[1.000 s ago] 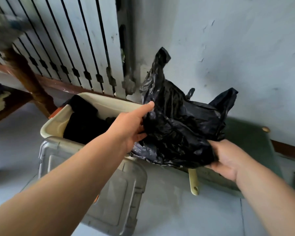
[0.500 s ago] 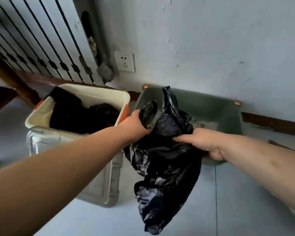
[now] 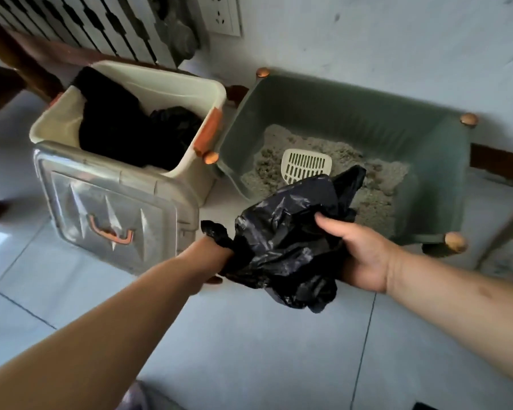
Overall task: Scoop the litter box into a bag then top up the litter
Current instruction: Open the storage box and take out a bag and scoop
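Note:
A crumpled black plastic bag [image 3: 282,244] hangs in the air in front of the green litter box [image 3: 353,119]. My left hand [image 3: 211,258] is mostly buried in the bag's left side, gripping it. My right hand [image 3: 362,255] grips the bag's right side, thumb on top. Grey litter [image 3: 376,184] fills the box's floor. A cream slotted scoop [image 3: 305,167] lies on the litter, its lower part hidden behind the bag.
Left of the litter box stands a cream storage bin [image 3: 172,84] with black bags inside and its clear lid [image 3: 113,208] leaning against the front. A wall socket [image 3: 219,13] and a radiator [image 3: 101,22] are behind. Pale floor tiles [image 3: 264,350] lie below.
The view has tilted down and the litter and scoop now show. Both hands have lowered the bag toward me and bunched it up; it no longer dangles long.

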Demonstrator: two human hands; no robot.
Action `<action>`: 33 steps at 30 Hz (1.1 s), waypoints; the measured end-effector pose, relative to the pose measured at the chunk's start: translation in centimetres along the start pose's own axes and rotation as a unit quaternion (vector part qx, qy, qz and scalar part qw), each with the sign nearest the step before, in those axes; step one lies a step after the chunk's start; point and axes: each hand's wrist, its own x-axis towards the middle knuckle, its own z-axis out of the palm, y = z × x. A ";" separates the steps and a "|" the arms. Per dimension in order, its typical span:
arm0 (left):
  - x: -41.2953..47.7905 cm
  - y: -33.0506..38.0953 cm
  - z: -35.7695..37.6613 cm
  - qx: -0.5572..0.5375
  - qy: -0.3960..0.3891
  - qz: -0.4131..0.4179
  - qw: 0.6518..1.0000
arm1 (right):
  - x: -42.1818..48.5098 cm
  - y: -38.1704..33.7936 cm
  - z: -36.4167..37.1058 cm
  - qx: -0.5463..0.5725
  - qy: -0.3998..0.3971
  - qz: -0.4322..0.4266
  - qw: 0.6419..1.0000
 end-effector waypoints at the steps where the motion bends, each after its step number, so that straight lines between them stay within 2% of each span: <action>1: 0.1 -0.7 0.1 -0.034 -0.001 -0.019 0.999 | 0.2 0.6 -0.2 0.000 0.002 0.013 1.000; 3: 0.6 -1.9 0.1 -0.029 -0.008 -0.027 0.999 | 0.4 1.5 -0.5 -0.006 0.003 0.027 1.000; 5: 0.9 -2.6 0.3 -0.029 0.021 0.001 0.999 | 0.3 2.3 -0.7 -0.021 -0.004 0.027 0.999; 7: 0.6 -2.6 0.5 -0.048 0.080 0.054 0.994 | 0.1 2.7 -1.1 -0.035 -0.010 0.028 0.999; 8: 0.5 -2.5 0.7 -0.053 0.079 0.092 0.991 | -0.1 2.9 -1.2 -0.037 -0.013 0.029 0.999; 10: 0.1 -2.0 1.6 -0.026 -0.005 0.180 0.983 | -0.4 3.1 -1.5 -0.037 -0.029 0.031 0.998; 12: -0.2 -1.5 2.6 0.034 -0.112 0.205 0.972 | -0.8 3.1 -1.8 -0.038 -0.043 0.027 0.998; 14: -0.1 -1.2 2.9 0.039 -0.201 0.179 0.962 | -1.2 3.1 -2.0 -0.030 -0.055 0.022 0.998; 16: 0.0 -1.0 2.9 0.024 -0.246 0.141 0.959 | -1.5 3.0 -2.1 -0.007 -0.064 0.014 0.998; 18: 0.1 -0.9 2.9 0.003 -0.229 0.113 0.967 | -2.0 3.0 -2.1 -0.001 -0.059 0.009 0.998; 20: 0.2 -0.8 2.7 -0.066 -0.195 0.095 0.974 | -2.3 3.2 -2.3 -0.016 -0.029 0.008 0.999; 23: 0.1 0.1 1.8 -0.249 -0.146 0.034 0.957 | -2.1 3.9 -2.9 -0.061 0.045 -0.011 0.997; 25: -0.3 0.8 1.4 -0.292 -0.122 0.034 0.948 | -1.7 4.6 -3.8 -0.109 0.100 -0.011 0.989; 27: -0.8 1.3 1.1 -0.203 -0.155 0.081 0.963 | -1.6 5.0 -4.6 -0.178 0.133 -0.020 0.975; 30: -1.4 1.7 0.9 0.065 -0.222 0.130 0.964 | -1.7 5.2 -5.4 -0.272 0.141 -0.048 0.951; 31: -1.4 1.7 1.1 0.166 -0.204 0.134 0.955 | -1.8 5.1 -5.7 -0.301 0.139 -0.057 0.942; 33: -1.1 1.8 1.5 0.341 -0.113 0.148 0.921 | -1.8 4.9 -6.1 -0.381 0.161 -0.069 0.908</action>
